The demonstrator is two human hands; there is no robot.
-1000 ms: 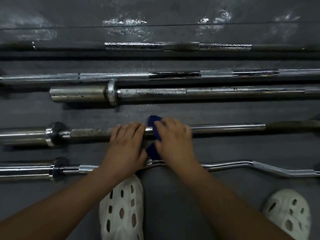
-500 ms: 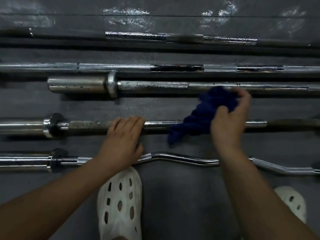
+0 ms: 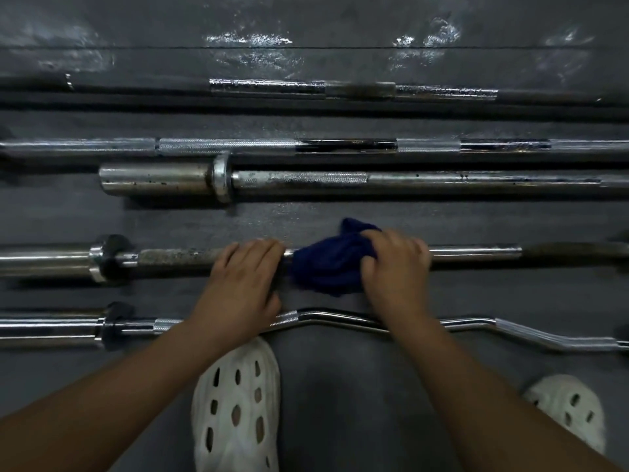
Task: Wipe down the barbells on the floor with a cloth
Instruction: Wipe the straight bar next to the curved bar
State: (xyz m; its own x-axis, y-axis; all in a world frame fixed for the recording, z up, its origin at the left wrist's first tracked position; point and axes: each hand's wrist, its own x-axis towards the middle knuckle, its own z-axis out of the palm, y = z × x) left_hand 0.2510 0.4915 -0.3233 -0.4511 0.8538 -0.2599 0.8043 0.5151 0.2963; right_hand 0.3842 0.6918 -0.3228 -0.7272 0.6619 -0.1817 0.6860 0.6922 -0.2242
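White perforated shoes sit nearest — the left shoe (image 3: pixel 236 408) below the left arm, the right shoe (image 3: pixel 566 408) at the lower right, both flat on the dark rubber floor (image 3: pixel 340 403). Just beyond the toes lies a curved chrome bar (image 3: pixel 531 337), its shaft bending in waves and passing under both wrists.

Next out is a straight barbell (image 3: pixel 473 252) with a rusty, rough patch left of centre and a collar near its left end. The left hand (image 3: pixel 241 284) rests on this barbell, fingers (image 3: pixel 258 248) laid forward over the shaft, fairly straight and close together, pressing down rather than wrapping it. The right hand (image 3: pixel 394 267) sits just to the right of it, fingers curled round a bunched dark blue cloth (image 3: pixel 326 265) — the cloth is draped over the same barbell, between the two hands, and spills down onto the floor on the near side.

Farther off lies a thick barbell (image 3: pixel 306 180) with a stubby sleeve and flecks of rust, then a thinner knurled bar (image 3: pixel 221 146) right behind it, almost touching. Farthest is a dark bar (image 3: pixel 357 88) with a shiny middle section, and beyond that bright glare patches on the floor.
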